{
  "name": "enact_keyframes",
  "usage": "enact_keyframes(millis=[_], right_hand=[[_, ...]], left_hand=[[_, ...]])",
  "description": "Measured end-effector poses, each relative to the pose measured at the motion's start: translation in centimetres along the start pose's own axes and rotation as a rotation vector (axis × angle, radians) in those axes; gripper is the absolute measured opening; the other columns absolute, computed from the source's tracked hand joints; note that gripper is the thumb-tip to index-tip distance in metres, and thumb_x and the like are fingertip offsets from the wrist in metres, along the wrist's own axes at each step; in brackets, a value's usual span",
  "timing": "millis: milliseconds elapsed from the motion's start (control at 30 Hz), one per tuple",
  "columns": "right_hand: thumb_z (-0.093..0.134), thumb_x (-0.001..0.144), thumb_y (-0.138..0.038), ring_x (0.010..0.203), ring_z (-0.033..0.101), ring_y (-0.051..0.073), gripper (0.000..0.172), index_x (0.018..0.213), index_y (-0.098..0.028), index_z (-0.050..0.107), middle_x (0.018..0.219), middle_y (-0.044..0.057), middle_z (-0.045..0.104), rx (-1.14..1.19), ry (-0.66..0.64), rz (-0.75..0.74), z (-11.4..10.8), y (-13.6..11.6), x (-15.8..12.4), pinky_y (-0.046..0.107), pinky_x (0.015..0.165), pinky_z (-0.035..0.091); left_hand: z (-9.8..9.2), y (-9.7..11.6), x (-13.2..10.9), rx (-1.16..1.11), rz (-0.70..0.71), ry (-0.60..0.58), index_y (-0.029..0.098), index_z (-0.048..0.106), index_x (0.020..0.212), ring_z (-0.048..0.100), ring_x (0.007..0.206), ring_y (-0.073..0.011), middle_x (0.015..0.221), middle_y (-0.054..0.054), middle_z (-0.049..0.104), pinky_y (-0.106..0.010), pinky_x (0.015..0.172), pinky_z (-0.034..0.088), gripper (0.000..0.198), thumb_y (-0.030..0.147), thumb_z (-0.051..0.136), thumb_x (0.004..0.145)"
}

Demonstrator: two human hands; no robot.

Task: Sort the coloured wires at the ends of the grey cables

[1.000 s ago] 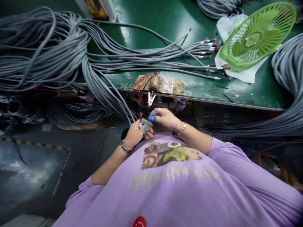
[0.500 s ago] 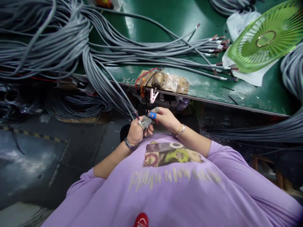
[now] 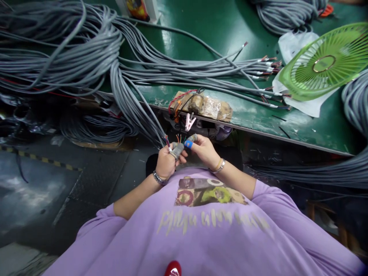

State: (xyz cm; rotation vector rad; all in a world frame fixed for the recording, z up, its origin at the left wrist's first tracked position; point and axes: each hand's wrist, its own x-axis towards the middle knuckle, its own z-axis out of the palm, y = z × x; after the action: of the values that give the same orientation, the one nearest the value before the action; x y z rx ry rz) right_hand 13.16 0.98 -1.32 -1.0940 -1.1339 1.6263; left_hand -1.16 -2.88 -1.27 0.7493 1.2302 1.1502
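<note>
My left hand [image 3: 169, 159] is closed, thumb and finger pinching a cable end whose thin coloured wires [image 3: 178, 138] fan out above the fingertips. Taped or covered fingertips hide the grip itself. Just right of it, my right hand [image 3: 205, 151] is closed in a pinch at a dark green wire [image 3: 184, 139] of that fan; a blue wrap covers its thumb. Beside my left hand, more stripped cable ends [image 3: 167, 141] poke up, with grey cables [image 3: 140, 111] running down to them from the bench.
Bundled grey cables [image 3: 83, 57] cover the green bench [image 3: 201, 23] at left, their stripped ends lying towards a green fan [image 3: 324, 63]. A taped block [image 3: 202, 105] sits at the bench edge, with a pink clip [image 3: 189, 122] hanging below. More cable hangs at right.
My right hand has shifted slightly right, away from the left fingertips, and the wires now stand spread in view. The whole scene sits a little lower as the head view has tilted.
</note>
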Motion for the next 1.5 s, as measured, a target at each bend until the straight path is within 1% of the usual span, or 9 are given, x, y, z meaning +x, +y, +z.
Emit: enact_keyframes(millis=[167,467,600,700,867,1133,1267,1400,1500], right_hand=[[0.081,0.063,-0.044,0.058,0.047,0.009,0.036,0.072,-0.016,0.060,0.065,-0.002,0.057,-0.021,0.002,-0.011,0.0,0.2,-0.5,0.023,0.054,0.040],[0.072,0.071,-0.056,0.055,0.044,0.007,0.041,0.072,-0.016,0.059,0.063,-0.003,0.053,0.062,0.018,0.052,-1.0,0.4,-0.1,0.022,0.054,0.041],[0.076,0.068,-0.051,0.061,0.051,0.008,0.040,0.086,-0.017,0.064,0.075,-0.001,0.061,0.130,-0.051,0.154,-0.9,-0.6,0.4,0.021,0.055,0.043],[0.081,0.063,-0.045,0.064,0.055,0.010,0.039,0.085,-0.016,0.065,0.076,0.000,0.064,0.099,-0.091,0.151,-0.4,-1.4,0.6,0.020,0.055,0.040],[0.082,0.061,-0.040,0.059,0.053,0.009,0.035,0.074,-0.015,0.062,0.065,-0.002,0.061,0.120,-0.045,0.125,0.3,-1.4,0.7,0.022,0.056,0.040],[0.080,0.061,-0.035,0.060,0.054,0.009,0.029,0.071,-0.015,0.062,0.066,-0.002,0.063,0.135,-0.017,0.086,0.4,-1.2,0.6,0.023,0.060,0.043],[0.074,0.063,-0.028,0.056,0.051,0.008,0.020,0.069,-0.016,0.059,0.061,-0.004,0.059,0.146,0.052,0.107,0.9,-0.8,0.6,0.021,0.053,0.037],[0.070,0.065,-0.026,0.049,0.039,0.005,0.019,0.069,-0.018,0.054,0.056,-0.009,0.047,0.315,0.198,0.154,0.3,-0.5,1.1,0.019,0.049,0.033],[0.071,0.070,-0.031,0.048,0.038,0.004,0.021,0.075,-0.018,0.055,0.060,-0.008,0.048,0.443,0.196,0.205,-0.9,-0.3,1.8,0.018,0.051,0.036]], left_hand=[[0.1,-0.2,0.3,-0.065,0.014,0.092,0.016,0.058,0.073,0.052,0.037,-0.0070,0.057,0.001,0.064,-0.016,0.031,0.025,0.030,0.041,0.075,0.069],[0.2,0.9,0.1,-0.030,0.022,0.085,0.017,0.057,0.068,0.046,0.032,-0.0058,0.050,0.003,0.060,-0.017,0.029,0.023,0.030,0.042,0.074,0.070],[0.3,0.6,-0.1,0.021,0.033,0.037,0.016,0.057,0.064,0.046,0.032,-0.0052,0.050,0.002,0.060,-0.017,0.031,0.024,0.031,0.042,0.072,0.073],[0.3,0.2,-0.2,0.049,0.044,0.001,0.016,0.057,0.061,0.046,0.033,-0.0052,0.051,0.001,0.060,-0.018,0.033,0.026,0.032,0.041,0.070,0.076],[0.2,0.1,-0.3,0.063,0.034,0.005,0.017,0.057,0.062,0.046,0.034,-0.0052,0.052,0.002,0.060,-0.017,0.034,0.028,0.029,0.038,0.070,0.077],[0.2,0.1,-0.3,0.079,0.052,0.007,0.016,0.056,0.061,0.046,0.033,-0.0049,0.050,0.002,0.059,-0.017,0.033,0.026,0.032,0.039,0.071,0.077],[0.3,0.1,-0.4,0.056,0.066,0.019,0.016,0.056,0.060,0.044,0.033,-0.0047,0.049,0.002,0.058,-0.017,0.033,0.025,0.033,0.041,0.071,0.077],[0.1,0.3,-0.5,0.028,0.041,0.017,0.016,0.057,0.062,0.044,0.032,-0.0050,0.048,0.003,0.058,-0.017,0.032,0.026,0.032,0.040,0.073,0.075],[-0.4,0.7,-0.5,-0.020,0.010,-0.021,0.016,0.057,0.063,0.042,0.030,-0.0050,0.047,0.003,0.057,-0.017,0.031,0.027,0.031,0.039,0.074,0.074]])
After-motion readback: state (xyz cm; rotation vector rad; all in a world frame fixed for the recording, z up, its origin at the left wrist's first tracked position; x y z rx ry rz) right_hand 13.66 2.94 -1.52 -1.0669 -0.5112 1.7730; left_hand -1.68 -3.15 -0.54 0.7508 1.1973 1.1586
